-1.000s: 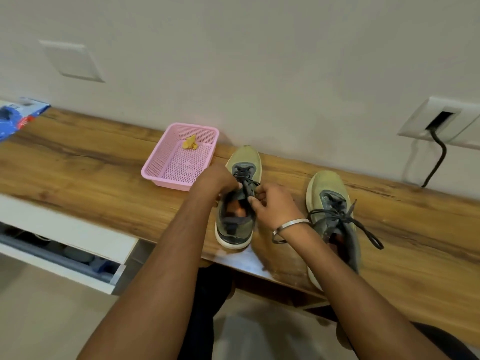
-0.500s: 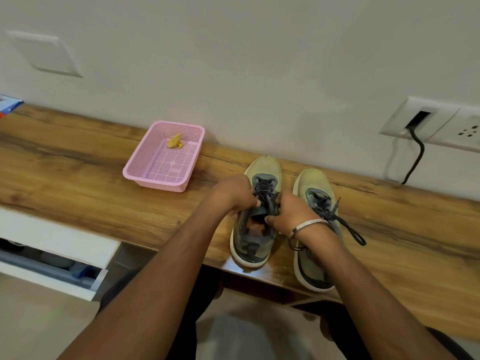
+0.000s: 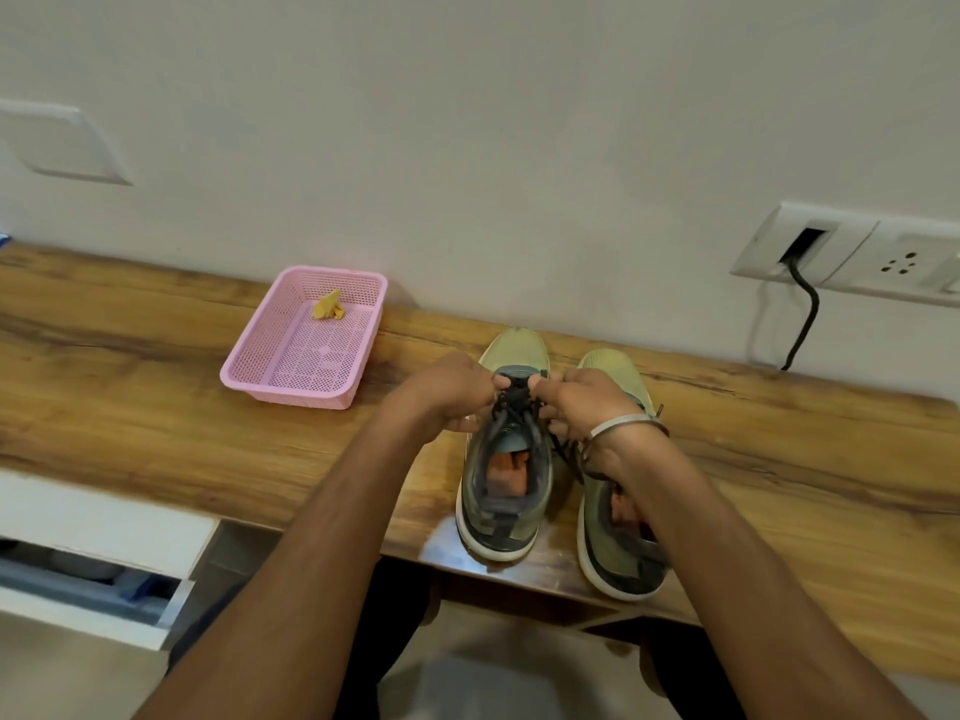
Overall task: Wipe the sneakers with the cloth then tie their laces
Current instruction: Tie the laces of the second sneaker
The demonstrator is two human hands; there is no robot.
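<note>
Frame centre: dark laces (image 3: pixel 514 402) of left sneaker (image 3: pixel 506 459) pinched by left hand (image 3: pixel 451 392) and right hand (image 3: pixel 582 402) | knot best drawn evenly outward, sneaker kept flat on worktop (image 3: pixel 156 407).

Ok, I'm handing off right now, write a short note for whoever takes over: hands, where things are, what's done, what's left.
Left hand and right hand: both pinch the dark laces of the left sneaker, pulling outward over its tongue.
Right sneaker: beside it on the wooden counter, heel at the front edge; its laces mostly hidden under the right wrist, knot state unclear.
Yellow cloth: lying in the pink basket, so wiping looks finished.
Left: finish the left sneaker's knot, then check and tie the right one.
</note>
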